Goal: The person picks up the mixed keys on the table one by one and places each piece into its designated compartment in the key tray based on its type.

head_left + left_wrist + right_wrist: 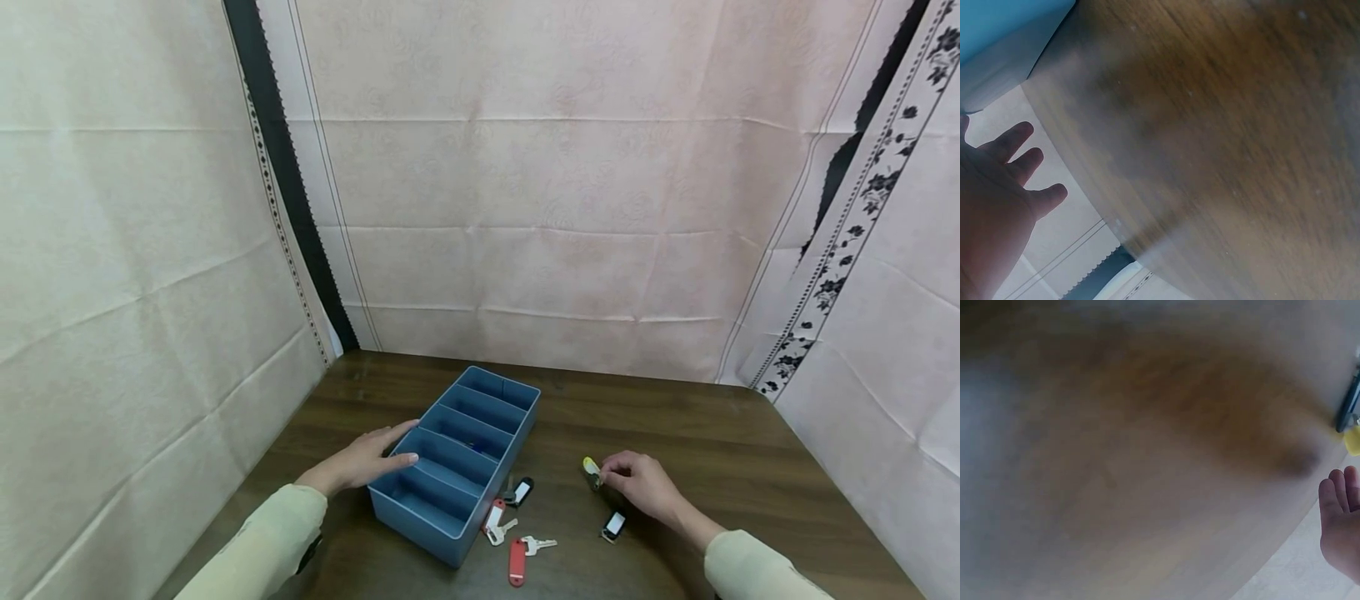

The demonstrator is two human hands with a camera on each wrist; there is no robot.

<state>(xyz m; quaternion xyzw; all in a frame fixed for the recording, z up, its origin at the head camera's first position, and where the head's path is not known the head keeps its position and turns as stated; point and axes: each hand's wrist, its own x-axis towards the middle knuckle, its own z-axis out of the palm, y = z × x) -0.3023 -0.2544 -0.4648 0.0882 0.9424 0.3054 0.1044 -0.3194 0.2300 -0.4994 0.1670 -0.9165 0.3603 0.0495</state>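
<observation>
A long blue divided tray [517, 446] stands on the brown wooden table. My left hand [360, 460] rests at its left rim, thumb reaching over the edge; in the left wrist view the fingers [1025, 165] spread out beside the tray wall. Right of the tray, my right hand [637, 482] pinches a key with a yellow tag [591, 467] between thumb and forefinger, close above the table. The yellow tag [1352, 440] also shows at the right wrist view's edge; the thumb and forefinger are out of that view. A black key tag [613, 525] lies below this hand.
By the tray's right side lie another black key tag [521, 492], a red key tag [495, 514] and a second red key tag [517, 562] with its key [538, 545]. Something small and dark sits in a middle compartment. Pale cloth [525, 208] hangs behind the table.
</observation>
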